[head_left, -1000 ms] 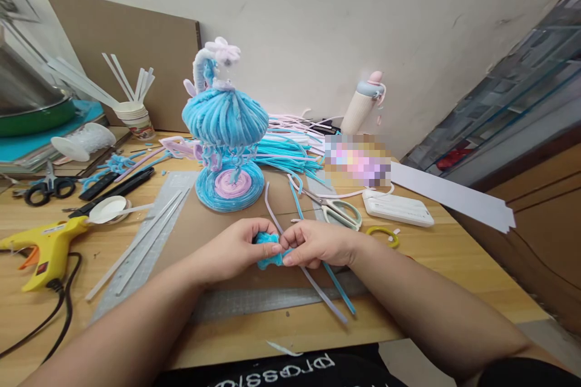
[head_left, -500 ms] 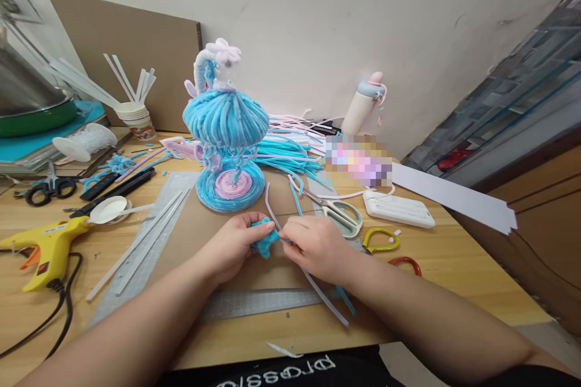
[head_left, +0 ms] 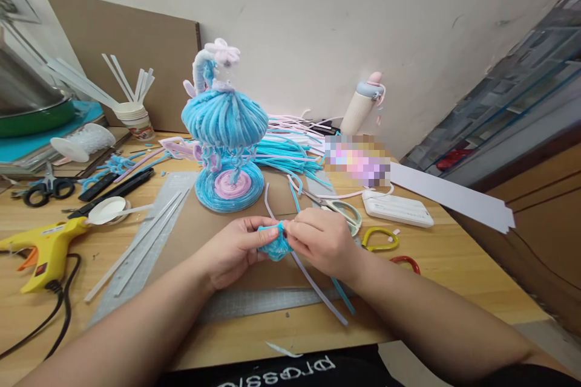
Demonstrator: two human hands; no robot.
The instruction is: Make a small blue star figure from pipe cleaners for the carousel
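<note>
Between my hands is a small bunched blue pipe-cleaner piece (head_left: 276, 247). My left hand (head_left: 240, 246) pinches it between thumb and fingers. At its right edge, the curled fingers of my right hand (head_left: 321, 240) pinch the same blue piece; the exact grip is partly hidden. Beneath the hands, a lilac pipe cleaner (head_left: 320, 291) and a blue pipe cleaner (head_left: 342, 296) lie across a brown board (head_left: 181, 248). Just behind stands a blue and pink fuzzy jellyfish-shaped lamp (head_left: 224, 118) on a round coiled base (head_left: 204, 190).
Pale-handled scissors (head_left: 351, 217), yellow-handled pliers (head_left: 381, 240) and a white power bank (head_left: 398, 208) lie at right. A yellow glue gun (head_left: 49, 251) and glue sticks (head_left: 131, 248) are at left. Blue pipe cleaners (head_left: 290, 154) and a bottle (head_left: 362, 106) are behind.
The blue piece and my left hand have shifted slightly right. My right hand has risen a little and now sits closer against the piece, which shows broader between the hands.
</note>
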